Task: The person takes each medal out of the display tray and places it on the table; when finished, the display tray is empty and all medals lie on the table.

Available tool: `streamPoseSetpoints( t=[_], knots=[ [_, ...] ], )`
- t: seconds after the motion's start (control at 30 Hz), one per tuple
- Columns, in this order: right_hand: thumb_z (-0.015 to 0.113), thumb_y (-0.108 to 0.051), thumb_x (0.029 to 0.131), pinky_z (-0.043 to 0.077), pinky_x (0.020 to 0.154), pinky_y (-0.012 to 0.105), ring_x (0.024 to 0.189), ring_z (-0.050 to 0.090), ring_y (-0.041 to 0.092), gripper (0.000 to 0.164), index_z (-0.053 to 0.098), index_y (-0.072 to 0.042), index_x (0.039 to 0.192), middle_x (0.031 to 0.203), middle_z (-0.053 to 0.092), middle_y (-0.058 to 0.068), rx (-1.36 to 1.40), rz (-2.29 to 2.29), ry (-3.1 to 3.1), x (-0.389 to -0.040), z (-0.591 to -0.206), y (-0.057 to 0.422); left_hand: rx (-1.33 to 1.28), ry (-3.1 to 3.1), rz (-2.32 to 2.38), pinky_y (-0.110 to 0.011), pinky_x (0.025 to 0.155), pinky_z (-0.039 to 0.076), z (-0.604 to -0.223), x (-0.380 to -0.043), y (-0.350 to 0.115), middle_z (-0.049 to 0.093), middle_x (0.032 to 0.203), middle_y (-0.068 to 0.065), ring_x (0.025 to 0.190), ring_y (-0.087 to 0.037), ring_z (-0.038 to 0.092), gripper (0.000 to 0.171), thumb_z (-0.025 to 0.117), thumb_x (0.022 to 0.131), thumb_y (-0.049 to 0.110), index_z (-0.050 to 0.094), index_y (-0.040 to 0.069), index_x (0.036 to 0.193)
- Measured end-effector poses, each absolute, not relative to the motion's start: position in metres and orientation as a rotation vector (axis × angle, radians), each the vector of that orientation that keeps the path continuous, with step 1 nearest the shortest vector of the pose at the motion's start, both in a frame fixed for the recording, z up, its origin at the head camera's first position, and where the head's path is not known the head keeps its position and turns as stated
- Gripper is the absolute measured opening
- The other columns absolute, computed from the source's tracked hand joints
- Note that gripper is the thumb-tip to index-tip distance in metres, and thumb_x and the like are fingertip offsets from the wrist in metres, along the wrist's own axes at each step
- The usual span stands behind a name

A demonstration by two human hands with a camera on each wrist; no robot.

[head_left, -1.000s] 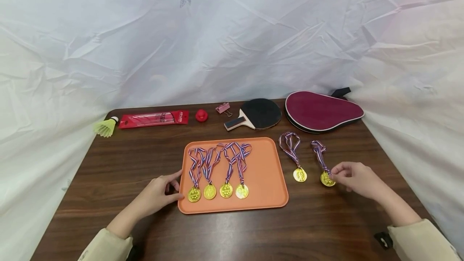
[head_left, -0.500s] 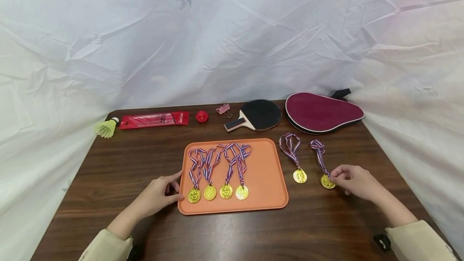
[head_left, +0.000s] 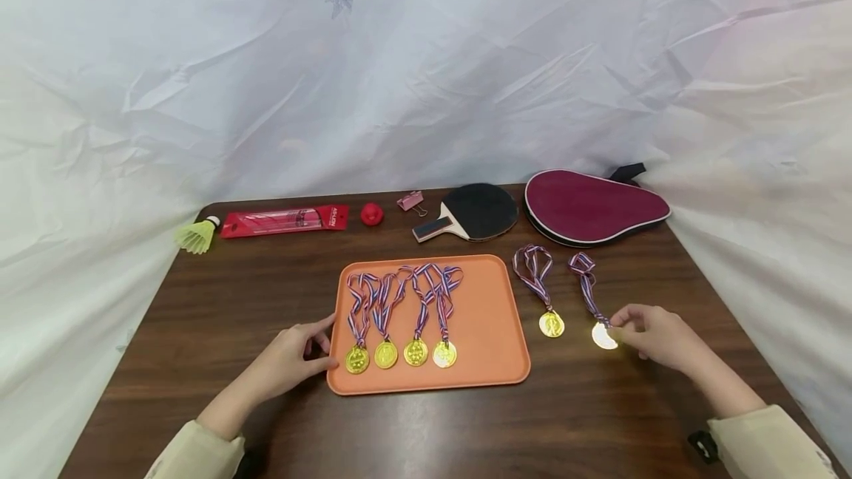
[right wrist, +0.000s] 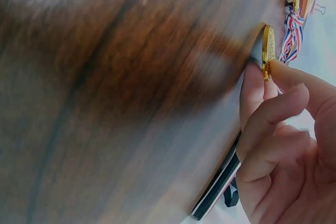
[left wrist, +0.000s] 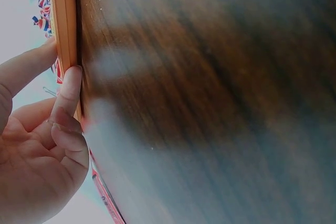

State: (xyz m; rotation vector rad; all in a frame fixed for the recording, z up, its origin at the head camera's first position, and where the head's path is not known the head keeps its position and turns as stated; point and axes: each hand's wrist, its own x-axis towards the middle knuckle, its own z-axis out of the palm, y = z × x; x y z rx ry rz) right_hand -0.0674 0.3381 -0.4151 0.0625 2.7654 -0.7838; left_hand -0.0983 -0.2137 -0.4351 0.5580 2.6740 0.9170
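Observation:
My left hand (head_left: 298, 352) grips the left edge of an orange tray (head_left: 489, 316), thumb and fingers pinching its rim (left wrist: 64, 19). Several gold medals with striped ribbons lie in a row in the tray, among them a leftmost medal (head_left: 357, 359) and a rightmost medal (head_left: 444, 353). On the table to the tray's right, my right hand (head_left: 655, 335) pinches the edge of a gold medal (head_left: 603, 335) between thumb and fingers; the right wrist view shows this medal (right wrist: 268, 45) edge-on, tilted up from the wood. Between it and the tray lies another gold medal (head_left: 551, 324), its ribbon looped away from me.
Along the back of the brown table (head_left: 253, 301) lie a yellow shuttlecock (head_left: 197, 235), a red packet (head_left: 285, 220), a small red ball-like toy (head_left: 371, 214), a pink binder clip (head_left: 410, 201), a table tennis bat (head_left: 479, 211) and its maroon case (head_left: 589, 205). White cloth (head_left: 426, 80) hangs behind.
The medal in my right hand has tilted and now shines brightly, and its ribbon has shifted slightly away from me. My left hand and the tray stay where they were.

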Motion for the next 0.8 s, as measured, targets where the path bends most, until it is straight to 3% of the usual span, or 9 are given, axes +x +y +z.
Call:
streamPoseSetpoints(
  t=[0.57,0.7,0.8],
  knots=[
    [0.059,-0.026,0.085,0.040,0.051,0.032,0.058,0.051,0.015,0.020,0.064,-0.010,0.095,0.081,0.059,0.002,0.085,-0.749,2.728,-0.065,-0.415,0.336,0.589,2.680,0.930,-0.022,0.050,0.034,-0.437,-0.095,-0.217,0.053,0.075,0.007,0.058,-0.008,0.041,0.068,0.073,0.074,0.025,0.043,0.002,0.131],
    [0.058,-0.023,0.085,0.041,0.058,0.038,0.069,0.055,0.020,0.015,0.066,-0.014,0.095,0.085,0.062,0.004,0.029,-0.660,2.818,-0.067,-0.408,0.336,0.595,2.682,0.936,-0.022,0.050,0.034,-0.438,-0.096,-0.216,0.054,0.075,0.007,0.058,-0.008,0.042,0.068,0.073,0.075,0.025,0.043,0.002,0.131],
    [0.055,-0.031,0.088,0.042,0.062,0.041,0.079,0.057,0.024,0.021,0.066,-0.016,0.096,0.088,0.063,0.005,-0.019,-0.616,2.902,-0.070,-0.401,0.333,0.596,2.686,0.940,-0.022,0.049,0.034,-0.438,-0.096,-0.216,0.054,0.075,0.007,0.057,-0.008,0.041,0.068,0.073,0.075,0.025,0.044,0.002,0.131]
  ],
)
